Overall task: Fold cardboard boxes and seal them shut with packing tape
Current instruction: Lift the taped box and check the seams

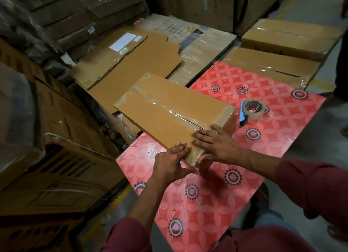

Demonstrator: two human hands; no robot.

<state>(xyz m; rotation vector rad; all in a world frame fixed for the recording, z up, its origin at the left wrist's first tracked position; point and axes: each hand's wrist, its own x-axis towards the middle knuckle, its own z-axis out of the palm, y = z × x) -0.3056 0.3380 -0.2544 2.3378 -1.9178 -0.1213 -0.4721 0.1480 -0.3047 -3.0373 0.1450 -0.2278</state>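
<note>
A long brown cardboard box [165,110] lay slantwise on the red flower-patterned tabletop [282,120], its far end hanging past the left edge, and wrinkled clear tape ran along its closed top seam and down the near end. The right hand [216,144] lay flat on the near top, fingers straight; the left hand [169,163] pressed released fingers against the near corner. A tape roll [253,109] in a blue dispenser sat just right of the box.

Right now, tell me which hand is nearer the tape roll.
Right. The right hand lies flat on the box at its near end, on the side toward the tape roll. The left hand presses the box's near corner, farther from the roll.
</note>
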